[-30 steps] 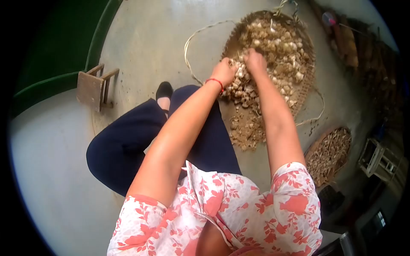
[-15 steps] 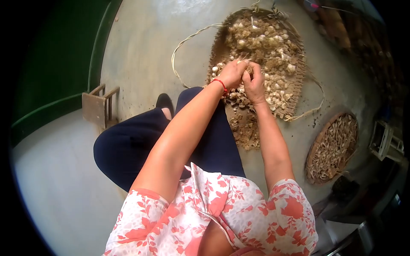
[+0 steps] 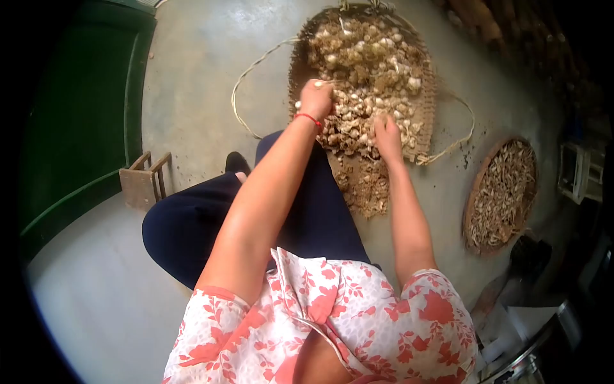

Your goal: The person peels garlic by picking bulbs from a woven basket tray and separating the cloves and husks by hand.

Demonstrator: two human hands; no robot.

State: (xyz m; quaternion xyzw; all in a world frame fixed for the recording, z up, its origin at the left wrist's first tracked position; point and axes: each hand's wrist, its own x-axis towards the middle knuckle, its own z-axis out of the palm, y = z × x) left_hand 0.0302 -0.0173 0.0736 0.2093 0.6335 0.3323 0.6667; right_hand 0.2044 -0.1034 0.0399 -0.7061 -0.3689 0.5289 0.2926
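A long woven basket [image 3: 425,96] on the floor holds many garlic bulbs [image 3: 358,105] and dry brown husks. Over its left side is my left hand [image 3: 316,99], with a red string on the wrist. Its fingers are closed, with a pale bit showing at the thumb; what they hold is too small to name. Lower and to the right, my right hand [image 3: 387,133] is at the garlic with thumb and fingers together. Whatever lies between those fingertips cannot be made out. Loose husks [image 3: 364,189] lie on the floor below the basket.
A round tray [image 3: 473,214] of dried pieces lies at the right. Near the green door [image 3: 77,121] stands a small wooden stool [image 3: 141,185]. Rope loops [image 3: 235,96] stick out from the basket's sides. A pale wooden frame [image 3: 574,173] is at the far right.
My hands were together over the basket and have moved apart, the left one up and left, the right one down. The view has shifted, so the basket appears farther left.
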